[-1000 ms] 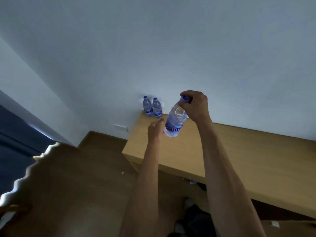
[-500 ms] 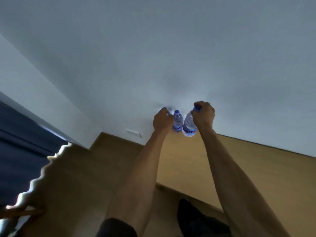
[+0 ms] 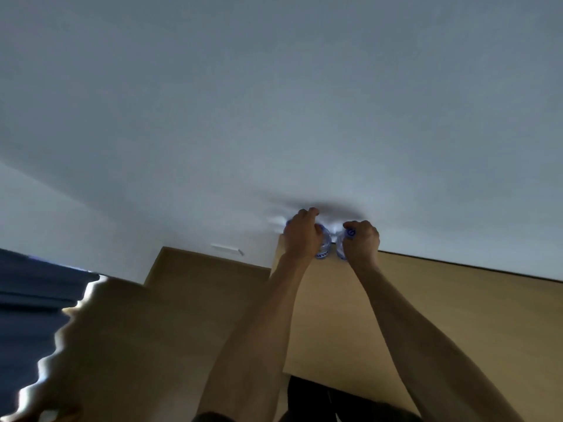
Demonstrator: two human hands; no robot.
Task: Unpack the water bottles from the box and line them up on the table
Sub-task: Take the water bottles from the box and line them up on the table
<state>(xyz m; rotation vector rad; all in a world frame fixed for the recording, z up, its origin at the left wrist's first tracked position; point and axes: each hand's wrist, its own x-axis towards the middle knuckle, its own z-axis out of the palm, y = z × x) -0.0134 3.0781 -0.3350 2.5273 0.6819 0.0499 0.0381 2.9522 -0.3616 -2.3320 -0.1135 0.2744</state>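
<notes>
White wall (image 3: 274, 102), wood floor (image 3: 146, 330).

Clear bottles (image 3: 325, 245), blue caps (image 3: 350, 232); tan table (image 3: 457, 315); white wall (image 3: 274, 102)

My right hand (image 3: 361, 240) now has the clear plastic water bottle with the blue cap (image 3: 341, 249) down at the far left corner of the light wooden table (image 3: 441, 315), upright just beside the bottles there, no longer tilted in the air. My left hand (image 3: 301, 236) has reached forward and covers those bottles.
</notes>
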